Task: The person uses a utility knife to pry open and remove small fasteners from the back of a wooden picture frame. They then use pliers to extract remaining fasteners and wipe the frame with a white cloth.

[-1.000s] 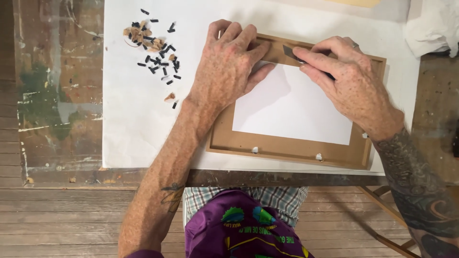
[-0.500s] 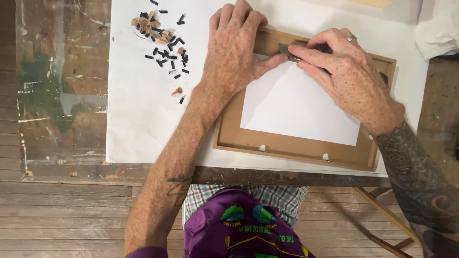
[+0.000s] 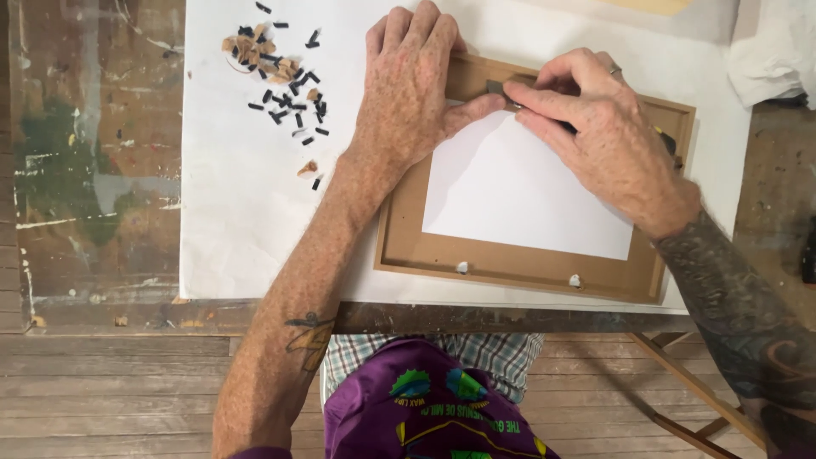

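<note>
just right of centre, a brown picture frame (image 3: 442, 255) lying face down on a big white sheet of paper (image 3: 246, 221), with a white backing sheet (image 3: 518, 195) filling its middle. left hand (image 3: 408, 93) spread flat, palm down, over the frame's upper left corner — fingers nearly straight and close together, thumb stretched out to the right along the top edge of the backing sheet; holding nothing, only pressing. right hand (image 3: 603, 140) curled over the frame's top rail at upper centre right, fingers bent and gripping a small dark tool (image 3: 501, 89), its grey tip poking out just past the forefinger and almost meeting the left thumb. most of the tool hidden under the fingers, so cannot tell its kind. ring on one finger of the right hand. two small pale tabs (image 3: 461, 268) on the frame's bottom rail, well apart from both hands.

up in the upper left of the paper, a scatter of short black bits and tan scraps (image 3: 285, 81) — near the left wrist but not touching. worn, paint-marked wooden table (image 3: 93, 170) showing at the left, crumpled white cloth (image 3: 778, 51) in the upper right corner. at the bottom, purple shirt (image 3: 425, 408) and plank floor (image 3: 110, 391).
</note>
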